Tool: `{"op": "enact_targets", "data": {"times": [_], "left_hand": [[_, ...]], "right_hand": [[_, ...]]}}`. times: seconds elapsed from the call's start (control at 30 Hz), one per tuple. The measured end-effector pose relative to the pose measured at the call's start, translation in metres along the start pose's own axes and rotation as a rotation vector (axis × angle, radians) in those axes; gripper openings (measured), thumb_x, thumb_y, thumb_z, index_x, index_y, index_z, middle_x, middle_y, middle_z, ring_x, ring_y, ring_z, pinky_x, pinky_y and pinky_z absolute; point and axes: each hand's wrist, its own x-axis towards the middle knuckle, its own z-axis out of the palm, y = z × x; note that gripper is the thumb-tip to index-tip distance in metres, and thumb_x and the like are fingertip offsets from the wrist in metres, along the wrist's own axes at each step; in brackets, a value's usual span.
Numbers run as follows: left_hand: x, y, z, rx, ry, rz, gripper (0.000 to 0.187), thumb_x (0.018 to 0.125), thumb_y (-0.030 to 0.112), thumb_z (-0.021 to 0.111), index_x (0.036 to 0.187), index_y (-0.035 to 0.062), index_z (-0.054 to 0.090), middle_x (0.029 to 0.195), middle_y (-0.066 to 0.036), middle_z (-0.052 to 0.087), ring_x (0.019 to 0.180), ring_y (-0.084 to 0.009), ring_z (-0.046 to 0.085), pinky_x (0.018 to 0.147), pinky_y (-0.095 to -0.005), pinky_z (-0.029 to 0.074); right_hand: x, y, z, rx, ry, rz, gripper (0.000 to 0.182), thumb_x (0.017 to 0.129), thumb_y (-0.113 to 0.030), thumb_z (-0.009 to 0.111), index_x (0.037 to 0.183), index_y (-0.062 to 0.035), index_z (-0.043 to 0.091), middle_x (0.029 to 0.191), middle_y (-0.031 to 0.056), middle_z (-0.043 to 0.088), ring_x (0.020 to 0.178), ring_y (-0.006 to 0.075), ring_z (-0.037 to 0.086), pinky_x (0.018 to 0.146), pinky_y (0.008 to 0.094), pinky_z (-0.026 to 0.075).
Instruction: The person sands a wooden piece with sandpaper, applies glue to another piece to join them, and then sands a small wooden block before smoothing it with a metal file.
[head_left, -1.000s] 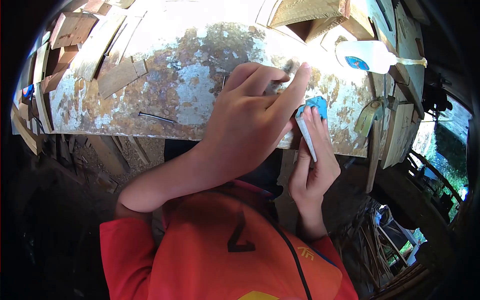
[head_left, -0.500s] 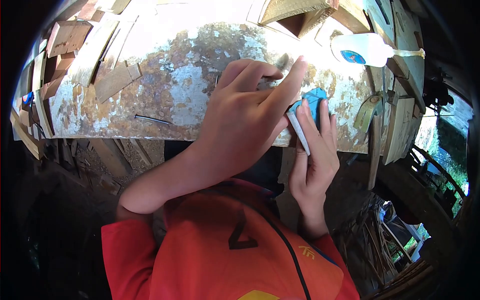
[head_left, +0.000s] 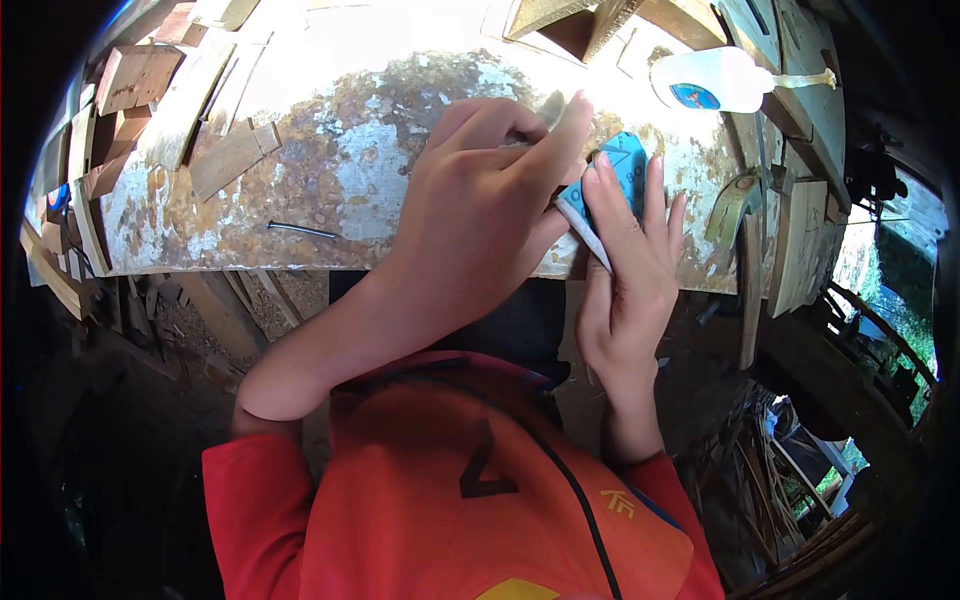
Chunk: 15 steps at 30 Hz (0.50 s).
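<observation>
Two hands (head_left: 475,200) (head_left: 634,270), one blue sheet (head_left: 628,163), one bottle (head_left: 718,80)

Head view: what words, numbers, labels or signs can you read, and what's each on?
"7": black, upside down in this view, on the red shirt.
Yellow mark on the shirt: unclear.
Blue sheet under the right hand: printed marks, too small to read.
White bottle: label too blurred.

I bend my left arm (head_left: 335,340) at the elbow, the back of my left hand (head_left: 480,200) facing up, 1 finger (head_left: 566,135) stretched forward, others curled. My right hand (head_left: 635,255) points away from me, fingers (head_left: 618,205) extended and slightly spread.
</observation>
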Motion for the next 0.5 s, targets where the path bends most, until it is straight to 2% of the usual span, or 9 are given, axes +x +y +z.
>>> {"op": "enact_targets", "data": {"times": [0.1, 0.17, 0.3, 0.43, 0.5], "left_hand": [[0.003, 0.001, -0.006, 0.031, 0.002, -0.018, 0.074, 0.070, 0.005, 0.087, 0.141, 0.0045, 0.066, 0.093, 0.000, 0.080, 0.099, -0.0241, 0.068, 0.095, -0.0405, 0.048], [0.003, -0.002, -0.003, -0.010, -0.003, -0.017, 0.075, 0.071, 0.005, 0.088, 0.142, 0.0047, 0.066, 0.092, 0.000, 0.080, 0.100, -0.0239, 0.069, 0.096, -0.0401, 0.048], [0.003, -0.002, -0.003, 0.005, -0.018, -0.029, 0.075, 0.071, 0.006, 0.088, 0.143, 0.0050, 0.065, 0.093, 0.000, 0.080, 0.100, -0.0238, 0.069, 0.096, -0.0403, 0.048], [0.003, -0.003, -0.004, -0.008, -0.022, -0.015, 0.075, 0.072, 0.006, 0.088, 0.143, 0.0055, 0.065, 0.094, 0.001, 0.080, 0.100, -0.0244, 0.069, 0.096, -0.0405, 0.048], [0.002, -0.001, -0.003, -0.010, -0.024, -0.031, 0.075, 0.072, 0.007, 0.088, 0.144, 0.0058, 0.065, 0.094, 0.001, 0.080, 0.100, -0.0242, 0.068, 0.095, -0.0405, 0.049]], "right_hand": [[-0.008, -0.004, -0.001, 0.010, -0.007, 0.020, 0.056, 0.093, 0.005, 0.057, 0.147, -0.0068, 0.064, 0.151, 0.0146, 0.063, 0.150, 0.0515, 0.043, 0.124, 0.0688, 0.019], [-0.014, -0.003, -0.009, -0.007, -0.047, 0.039, 0.056, 0.093, 0.005, 0.060, 0.148, -0.0072, 0.063, 0.152, 0.0142, 0.062, 0.149, 0.0514, 0.044, 0.123, 0.0683, 0.021], [0.000, 0.000, 0.004, -0.002, 0.028, -0.007, 0.056, 0.093, 0.005, 0.059, 0.148, -0.0070, 0.063, 0.151, 0.0152, 0.063, 0.149, 0.0512, 0.044, 0.123, 0.0693, 0.019], [-0.010, -0.003, -0.007, -0.017, -0.035, 0.021, 0.056, 0.093, 0.005, 0.062, 0.148, -0.0077, 0.063, 0.150, 0.0154, 0.063, 0.148, 0.0517, 0.045, 0.123, 0.0685, 0.021], [-0.006, -0.003, -0.001, -0.001, -0.004, 0.022, 0.056, 0.094, 0.005, 0.058, 0.148, -0.0081, 0.063, 0.151, 0.0156, 0.062, 0.150, 0.0500, 0.043, 0.125, 0.0664, 0.018]]}}
